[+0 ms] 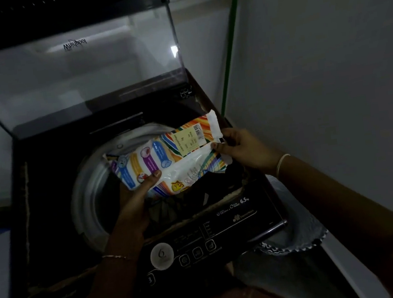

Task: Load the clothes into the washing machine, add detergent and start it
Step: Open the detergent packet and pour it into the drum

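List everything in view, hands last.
washing machine: 1, dark, top-loader, centre
lid: 1, clear, raised open at the back
drum: 1, grey rim, open under the packet
clothes: count unclear, dark, inside the drum
detergent packet: 1, white with multicolour print, held over the drum
control panel: 1, black, machine's near edge
green strip: 1, green, up the wall at right
left hand: 1, grips the packet's lower end, thumb on top
right hand: 1, pinches the packet's white upper end
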Available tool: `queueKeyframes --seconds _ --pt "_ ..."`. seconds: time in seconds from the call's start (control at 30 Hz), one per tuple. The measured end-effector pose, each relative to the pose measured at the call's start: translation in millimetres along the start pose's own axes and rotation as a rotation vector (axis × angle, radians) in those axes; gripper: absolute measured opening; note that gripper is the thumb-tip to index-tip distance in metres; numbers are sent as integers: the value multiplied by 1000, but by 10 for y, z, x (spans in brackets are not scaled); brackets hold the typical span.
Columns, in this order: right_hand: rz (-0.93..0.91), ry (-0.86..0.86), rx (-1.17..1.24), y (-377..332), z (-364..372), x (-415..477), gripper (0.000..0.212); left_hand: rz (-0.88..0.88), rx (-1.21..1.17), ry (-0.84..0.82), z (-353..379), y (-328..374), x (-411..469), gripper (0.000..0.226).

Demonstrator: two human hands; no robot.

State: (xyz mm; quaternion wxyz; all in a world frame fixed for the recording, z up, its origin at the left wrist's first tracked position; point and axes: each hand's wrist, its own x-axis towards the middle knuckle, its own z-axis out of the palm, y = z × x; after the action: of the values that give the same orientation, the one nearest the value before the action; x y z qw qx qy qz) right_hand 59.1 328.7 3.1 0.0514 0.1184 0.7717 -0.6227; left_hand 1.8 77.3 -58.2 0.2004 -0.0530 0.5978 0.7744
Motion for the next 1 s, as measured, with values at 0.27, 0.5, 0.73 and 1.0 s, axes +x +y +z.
queueKeyframes --seconds 0.27,0.5,0.73,1.0 --pt "-17 11 -38 164 -28 66 22 16 47 74 22 -35 -3 64" --pt "-34 27 -14 229 -2 89 18 35 99 101 -5 -51 31 60" --pt "-16 105 138 276 44 92 22 84 122 120 5 -51 21 63" --pt "2 206 212 287 79 97 15 118 184 142 69 16 -10 60"
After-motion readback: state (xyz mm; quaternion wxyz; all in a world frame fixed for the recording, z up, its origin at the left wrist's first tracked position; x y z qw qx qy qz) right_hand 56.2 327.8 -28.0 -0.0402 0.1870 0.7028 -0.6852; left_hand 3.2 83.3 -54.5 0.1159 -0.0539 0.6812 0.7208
